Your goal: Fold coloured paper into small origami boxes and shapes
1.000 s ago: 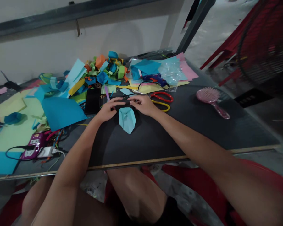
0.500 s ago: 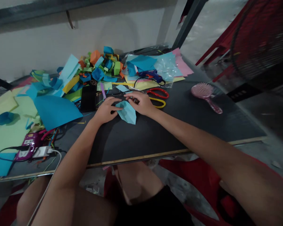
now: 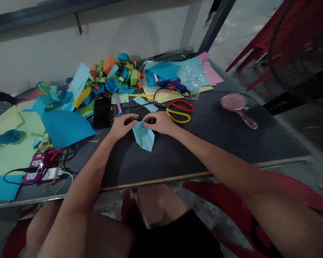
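A creased piece of light blue paper (image 3: 144,138) hangs between my two hands over the dark table. My left hand (image 3: 123,125) pinches its upper left edge, thumb toward the paper. On the far right edge, my right hand (image 3: 159,122) grips it with curled fingers, the thumb lying over the top. The fingertips behind the paper are partly hidden. Just right of my right hand lie scissors with one red and one yellow handle (image 3: 178,116). A light blue paper strip (image 3: 145,104) rests behind my hands, and a purple strip (image 3: 118,104) lies behind my left hand.
A black phone (image 3: 101,113) lies left of my hands. Behind stands a heap of folded coloured paper (image 3: 114,77). A blue glue gun (image 3: 174,85) rests on paper sheets, and a pink hairbrush (image 3: 238,107) lies right. A purple power strip (image 3: 37,166) with cables sits at left.
Both hands have shifted slightly, with the fingers drawn together at the paper's top edge. The paper has moved a little toward me, and the blue strip behind is now more exposed.
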`<state>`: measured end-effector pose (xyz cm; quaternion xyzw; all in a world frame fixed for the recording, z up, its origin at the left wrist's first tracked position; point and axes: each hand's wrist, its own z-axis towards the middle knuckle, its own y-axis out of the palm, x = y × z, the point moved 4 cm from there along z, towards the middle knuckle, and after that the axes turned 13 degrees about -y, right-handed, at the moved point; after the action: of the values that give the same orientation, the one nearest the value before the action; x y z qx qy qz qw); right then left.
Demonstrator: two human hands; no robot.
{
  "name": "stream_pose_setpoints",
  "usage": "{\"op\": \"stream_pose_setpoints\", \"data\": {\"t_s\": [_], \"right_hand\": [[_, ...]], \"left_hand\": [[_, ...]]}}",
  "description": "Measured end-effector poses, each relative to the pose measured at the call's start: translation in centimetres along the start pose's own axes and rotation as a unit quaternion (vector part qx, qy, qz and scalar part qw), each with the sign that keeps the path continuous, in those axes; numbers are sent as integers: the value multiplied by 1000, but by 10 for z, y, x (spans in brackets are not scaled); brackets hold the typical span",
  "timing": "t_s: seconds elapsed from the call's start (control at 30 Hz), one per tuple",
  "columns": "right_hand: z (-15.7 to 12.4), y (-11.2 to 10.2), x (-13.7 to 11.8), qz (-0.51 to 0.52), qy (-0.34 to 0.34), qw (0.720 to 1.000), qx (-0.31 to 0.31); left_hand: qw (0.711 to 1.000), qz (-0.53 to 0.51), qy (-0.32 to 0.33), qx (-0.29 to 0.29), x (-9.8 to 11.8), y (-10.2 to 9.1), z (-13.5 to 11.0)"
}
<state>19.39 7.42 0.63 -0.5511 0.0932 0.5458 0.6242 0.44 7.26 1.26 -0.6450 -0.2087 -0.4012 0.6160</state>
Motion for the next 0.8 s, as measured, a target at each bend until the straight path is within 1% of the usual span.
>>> {"op": "stream_pose_setpoints", "data": {"t_s": [0.07, 0.13, 0.27, 0.37, 0.47, 0.53, 0.7, 0.8], "right_hand": [[-1, 0, -1, -9, 11, 1000, 3], [-3, -1, -1, -10, 15, 1000, 4], [-5, -2, -6, -13, -10, 1000, 1], [-5, 0, -9, -55, -22, 998, -36], [-5, 2, -10, -98, -15, 992, -77], [-6, 2, -8, -116, -17, 991, -69], [-3, -4, 1, -111, -26, 993, 3], [0, -6, 6, -93, -4, 996, 5]], "left_hand": [[999, 54, -4, 4, 3, 2, -2], [997, 82, -5, 11, 5, 4, -4], [992, 121, -21, 30, 11, 10, -9], [987, 147, -43, 42, 16, 15, -12], [987, 143, -56, 50, 20, 18, -14], [989, 132, -48, 54, 21, 20, -15], [988, 144, -26, 54, 19, 25, -14], [986, 155, -30, 58, 17, 27, -13]]}}
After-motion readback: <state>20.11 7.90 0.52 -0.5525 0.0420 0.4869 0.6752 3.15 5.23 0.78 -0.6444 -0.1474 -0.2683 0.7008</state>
